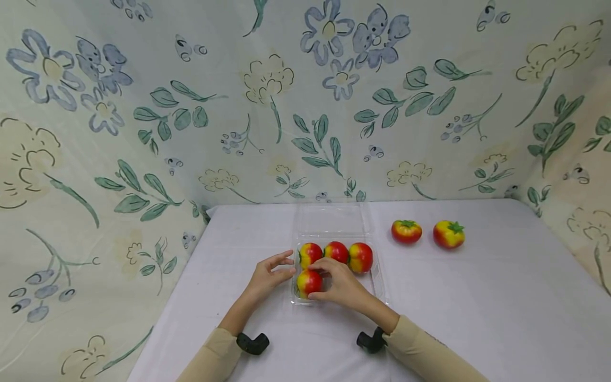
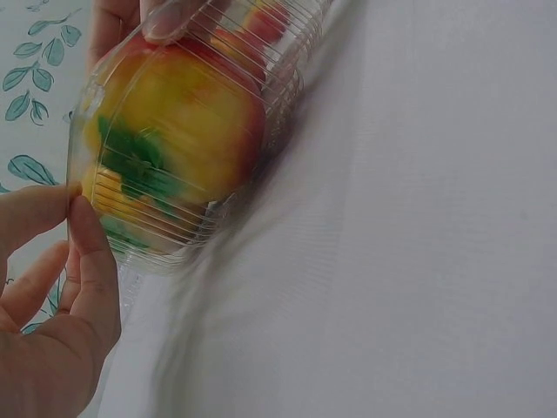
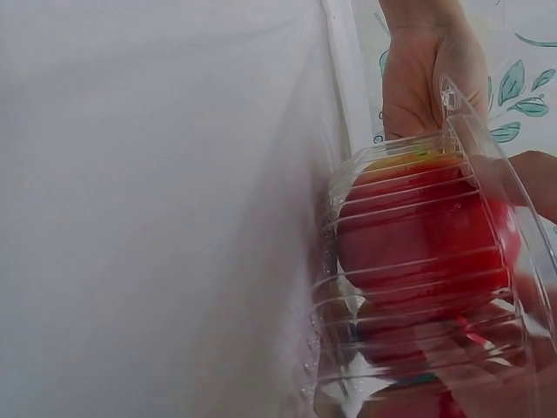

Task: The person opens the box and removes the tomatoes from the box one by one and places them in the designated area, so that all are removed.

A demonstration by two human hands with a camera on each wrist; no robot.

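A clear plastic clamshell box lies on the table with its lid laid back. Three red-and-yellow persimmon-like fruits, at left, middle and right, fill its back row. A fourth such fruit sits at the front left inside. My right hand holds this fourth fruit between thumb and fingers, reaching over the box. At the box's left side, my left hand pinches the rim between thumb and finger, as the left wrist view shows. Ribbed walls partly blur the fruit there.
Two more of these fruits, one nearer and one farther right, rest on the white tablecloth right of the box. A floral curtain hangs behind and beside the table. Black wrist mounts sit at both cuffs.
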